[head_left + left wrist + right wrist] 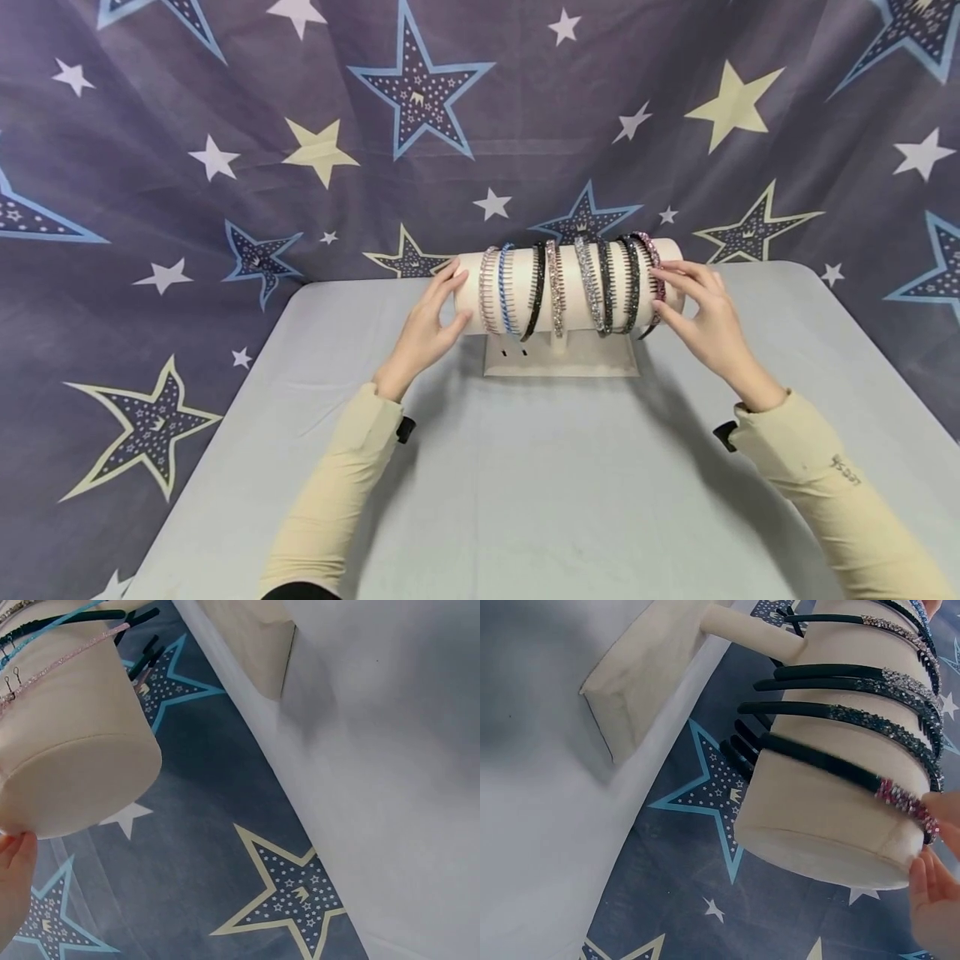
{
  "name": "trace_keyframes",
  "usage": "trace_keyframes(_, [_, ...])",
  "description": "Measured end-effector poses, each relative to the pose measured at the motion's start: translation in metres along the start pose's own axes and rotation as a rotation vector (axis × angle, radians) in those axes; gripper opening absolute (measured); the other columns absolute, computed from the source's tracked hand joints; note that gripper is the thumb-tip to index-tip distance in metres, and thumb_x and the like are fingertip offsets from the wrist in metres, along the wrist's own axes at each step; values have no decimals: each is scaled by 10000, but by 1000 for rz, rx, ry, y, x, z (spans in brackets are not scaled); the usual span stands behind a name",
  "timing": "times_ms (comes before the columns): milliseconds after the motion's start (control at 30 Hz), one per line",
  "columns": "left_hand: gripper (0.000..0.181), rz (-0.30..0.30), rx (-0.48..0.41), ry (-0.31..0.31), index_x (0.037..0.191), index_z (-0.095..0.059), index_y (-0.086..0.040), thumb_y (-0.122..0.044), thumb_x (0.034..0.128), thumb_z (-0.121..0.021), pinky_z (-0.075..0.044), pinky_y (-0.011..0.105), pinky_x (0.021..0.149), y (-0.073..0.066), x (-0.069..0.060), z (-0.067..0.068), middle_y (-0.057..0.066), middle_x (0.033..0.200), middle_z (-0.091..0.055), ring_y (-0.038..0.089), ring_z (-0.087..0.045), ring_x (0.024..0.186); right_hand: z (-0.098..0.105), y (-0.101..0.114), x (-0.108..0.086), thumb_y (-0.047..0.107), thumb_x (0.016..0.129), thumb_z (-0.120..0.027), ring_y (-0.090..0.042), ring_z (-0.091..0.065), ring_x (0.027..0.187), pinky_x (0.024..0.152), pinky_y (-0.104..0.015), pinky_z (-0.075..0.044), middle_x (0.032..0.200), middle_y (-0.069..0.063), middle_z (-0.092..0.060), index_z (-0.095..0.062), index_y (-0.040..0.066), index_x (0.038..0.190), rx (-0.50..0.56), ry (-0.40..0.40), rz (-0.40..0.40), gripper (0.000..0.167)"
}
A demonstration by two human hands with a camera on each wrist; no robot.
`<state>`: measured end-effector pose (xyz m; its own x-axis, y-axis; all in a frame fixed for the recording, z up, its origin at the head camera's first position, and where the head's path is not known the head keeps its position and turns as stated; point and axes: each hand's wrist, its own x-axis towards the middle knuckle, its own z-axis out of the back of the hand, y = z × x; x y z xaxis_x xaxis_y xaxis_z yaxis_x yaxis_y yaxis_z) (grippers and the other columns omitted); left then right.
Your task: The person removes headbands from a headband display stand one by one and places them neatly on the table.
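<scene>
A cream headband display stand (570,354) carries several glittery headbands around its padded roll (468,287). My left hand (423,329) touches the roll's left end, thumb at the front and fingers higher up. In the left wrist view, fingertips of the left hand (13,889) rest against the rim of that end. At the right end, my right hand (705,312) pinches a headband with pink-red stones (658,287) between thumb and fingers. Its dark band (817,759) wraps the roll in the right wrist view, beside a dark glittery headband (870,720).
The stand's flat base (641,682) sits on a table with a pale grey cloth (555,492). Behind the table hangs a dark curtain (480,108) printed with stars. More headbands, including a blue one (507,287) and a pale pink one (487,292), sit toward the roll's left.
</scene>
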<state>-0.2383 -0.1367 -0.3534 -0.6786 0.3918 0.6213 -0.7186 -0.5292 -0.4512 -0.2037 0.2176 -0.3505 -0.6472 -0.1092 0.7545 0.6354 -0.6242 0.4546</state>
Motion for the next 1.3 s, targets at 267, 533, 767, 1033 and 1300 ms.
trace_keyframes(267, [483,-1,5,-5,1265,-439,20,-39,812,-596,-327,359,1052,1,-2,1,151,1376,-337,251,-333,1256,2,4,0,-174,677,-642,-52,-488,779,719,-95,-425,1071,-201,-556,-614,-63,1041,-14,-27,-28,382])
trace_keyframes(533, [484,0,10,-3,1269,-436,10,-43,815,-596,-334,352,1048,1,-2,1,141,1382,-330,244,-330,1259,6,6,1,-153,697,-637,49,-460,735,659,-2,-423,980,-218,-540,-618,-80,1021,-49,-72,-93,333])
trace_keyframes(767, [486,10,4,3,1275,-434,2,-47,819,-593,-335,346,1048,1,-1,0,122,1391,-323,231,-327,1262,11,7,3,-107,736,-627,140,-447,725,667,36,-417,922,-201,-534,-615,-58,1053,-34,-83,-199,320])
trace_keyframes(1033, [481,2,-2,-7,1269,-440,3,-47,817,-597,-331,344,1050,3,-1,-1,118,1388,-328,226,-322,1265,21,1,5,-82,763,-609,199,-437,697,642,57,-397,903,-194,-571,-617,-48,1064,-43,-84,-278,303])
trace_keyframes(1300, [486,11,0,-8,1267,-444,-3,-45,810,-602,-318,330,1059,3,-1,-1,119,1384,-335,216,-311,1272,31,-19,6,-55,779,-599,220,-428,639,579,60,-377,997,-203,-595,-616,-42,1072,-84,-107,-369,294])
